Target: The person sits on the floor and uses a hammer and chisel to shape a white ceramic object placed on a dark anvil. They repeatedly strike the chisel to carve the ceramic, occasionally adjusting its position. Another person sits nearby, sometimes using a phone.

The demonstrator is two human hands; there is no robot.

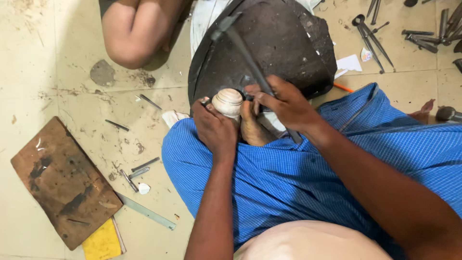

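My left hand (pixel 215 129) grips a pale, rounded carved piece (pixel 228 102), pressing it against the edge of a large dark round block (pixel 279 43) on the floor. My right hand (pixel 284 103) is closed around a long dark metal tool (pixel 243 48) whose shaft slants up and left over the block; its lower end sits right beside the pale piece. A bare foot (pixel 252 129) braces under the piece, between my two hands. My lap is covered by blue checked cloth (pixel 298 178).
A worn brown board (pixel 62 183) and a yellow pad (pixel 102 243) lie at lower left, with a metal ruler (pixel 147 212) and small chisels (pixel 139 169) nearby. Several metal tools (pixel 423 36) are scattered at upper right. Another person's bare knee (pixel 132 33) is at the top left.
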